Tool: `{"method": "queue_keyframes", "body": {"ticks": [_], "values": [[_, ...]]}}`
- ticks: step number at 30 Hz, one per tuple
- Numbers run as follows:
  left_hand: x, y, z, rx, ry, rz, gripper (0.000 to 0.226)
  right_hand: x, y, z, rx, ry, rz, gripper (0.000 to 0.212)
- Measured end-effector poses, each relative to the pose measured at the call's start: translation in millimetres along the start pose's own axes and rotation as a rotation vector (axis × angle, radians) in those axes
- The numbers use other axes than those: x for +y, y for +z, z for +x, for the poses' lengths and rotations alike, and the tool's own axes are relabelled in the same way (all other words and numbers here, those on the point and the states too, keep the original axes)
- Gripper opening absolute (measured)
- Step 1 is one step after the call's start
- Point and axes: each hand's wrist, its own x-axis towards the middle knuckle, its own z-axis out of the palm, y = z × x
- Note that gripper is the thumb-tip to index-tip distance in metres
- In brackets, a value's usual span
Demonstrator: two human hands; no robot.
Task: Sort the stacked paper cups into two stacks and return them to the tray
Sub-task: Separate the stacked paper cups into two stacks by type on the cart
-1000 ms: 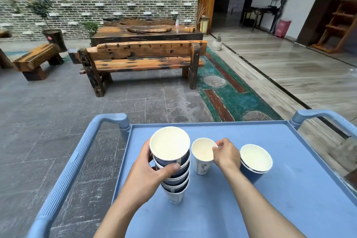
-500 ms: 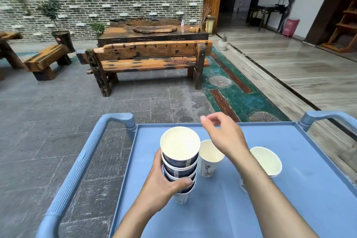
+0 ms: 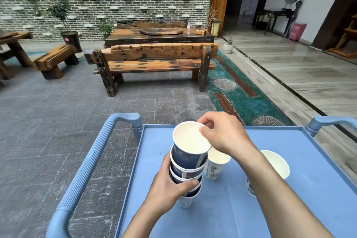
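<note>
A stack of nested paper cups (image 3: 186, 168), mostly dark blue with a white one at the bottom, stands on the blue tray (image 3: 228, 210). My left hand (image 3: 168, 187) is wrapped around the lower cups of the stack. My right hand (image 3: 222, 133) pinches the far rim of the top dark blue cup (image 3: 190, 141) between thumb and fingers. A single white printed cup (image 3: 215, 165) stands upright just right of the stack. Another cup (image 3: 278, 164), partly hidden by my right forearm, stands further right.
The tray is the top of a blue cart with raised edges and handles at the left (image 3: 87, 164) and far right (image 3: 328, 121). Beyond it lie grey paving, a wooden bench (image 3: 154, 60) and a green mat (image 3: 241, 94).
My right hand left the white cup it had set down, rose and moved left onto the rim of the stack's top cup. My left hand kept holding the stack.
</note>
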Motion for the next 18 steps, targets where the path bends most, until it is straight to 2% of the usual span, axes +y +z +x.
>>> {"method": "queue_keyframes", "body": {"ticks": [5, 9, 12, 18], "values": [[2, -4, -6, -0.022, 0.001, -0.002, 0.081, -1, -43, 2, 0.111, -0.036, 0.171, 0.014], [1, -4, -6, 0.001, -0.010, -0.016, 0.080, 38, -107, -7, 0.426, -0.028, 0.379, 0.019], [0, -5, -5, 0.012, -0.004, -0.030, 0.081, 87, -134, -28, 0.564, 0.117, 0.409, 0.019], [0, -3, -1, -0.014, -0.007, -0.027, 0.083, 174, -120, -45, 0.617, 0.488, 0.176, 0.022]]}}
